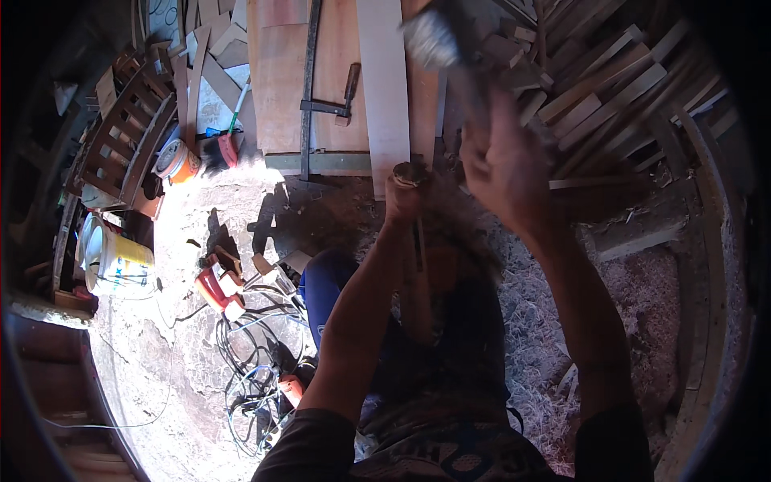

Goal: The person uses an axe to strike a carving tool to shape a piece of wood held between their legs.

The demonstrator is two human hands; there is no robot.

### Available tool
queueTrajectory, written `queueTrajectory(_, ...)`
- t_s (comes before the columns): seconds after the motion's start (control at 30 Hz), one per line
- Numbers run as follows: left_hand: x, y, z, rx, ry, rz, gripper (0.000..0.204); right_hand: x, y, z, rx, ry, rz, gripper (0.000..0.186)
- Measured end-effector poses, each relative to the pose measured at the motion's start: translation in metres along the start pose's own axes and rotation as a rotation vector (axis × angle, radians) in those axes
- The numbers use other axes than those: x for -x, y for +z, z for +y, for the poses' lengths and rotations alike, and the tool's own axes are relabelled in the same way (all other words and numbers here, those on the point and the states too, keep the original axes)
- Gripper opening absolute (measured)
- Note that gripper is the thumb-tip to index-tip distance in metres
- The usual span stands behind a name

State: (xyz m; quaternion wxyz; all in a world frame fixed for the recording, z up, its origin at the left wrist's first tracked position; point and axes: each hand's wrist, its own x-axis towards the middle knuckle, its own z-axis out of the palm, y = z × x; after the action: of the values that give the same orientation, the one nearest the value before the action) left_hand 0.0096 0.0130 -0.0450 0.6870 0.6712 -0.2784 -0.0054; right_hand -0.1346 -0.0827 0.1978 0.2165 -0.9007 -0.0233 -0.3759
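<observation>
Chisel and raised hammer over a piece of wood

At the floor's left edge stands a white bucket (112, 261), with a red power tool (218, 289) and tangled cables (253, 377) toward the middle. The left hand (404, 197) is closed around a chisel (416, 233), held upright on a wooden piece (418, 297) at the near end of a pale plank (384, 88). The right hand (502, 165), blurred, grips the handle of a hammer (434, 36) raised above the chisel, with stacked wooden slats (618, 88) beyond at right.

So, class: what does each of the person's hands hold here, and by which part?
The left hand grips a chisel near its top end, held upright. The right hand holds a blurred hammer by its handle, raised above the wood.
</observation>
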Motion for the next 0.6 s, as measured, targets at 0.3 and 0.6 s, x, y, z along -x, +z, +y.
queueTrajectory(0.3,0.007,0.009,0.014,0.143,-0.126,-0.039,0.02,0.039,-0.033,0.0,-0.137,0.246,-0.563,0.053)
queueTrajectory(0.6,-0.013,0.0,-0.029,0.061,-0.014,0.009,0.018,-0.082,-0.035,-0.023,-0.232,-0.13,0.436,0.054)
